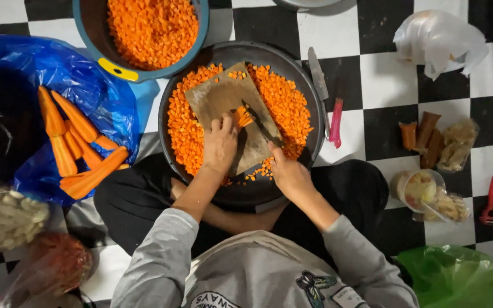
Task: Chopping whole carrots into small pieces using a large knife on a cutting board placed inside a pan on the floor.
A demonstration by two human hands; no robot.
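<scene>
A worn wooden cutting board point(223, 97) lies tilted inside a wide dark round pan point(292, 63) full of diced carrot point(283, 102). My left hand point(219, 145) presses a bundle of carrot strips point(243, 117) onto the board. My right hand point(288, 171) grips the handle of a dark knife point(260, 124), whose blade rests across the strips. I sit cross-legged with the pan against my legs.
A blue bowl point(198, 40) of diced carrot stands behind the pan. Peeled whole carrots point(78, 145) lie on a blue plastic bag point(104, 91) at left. A pink-handled knife point(326, 97), a red peeler point(492, 199), food packets point(434, 142) and bags sit on the checkered floor.
</scene>
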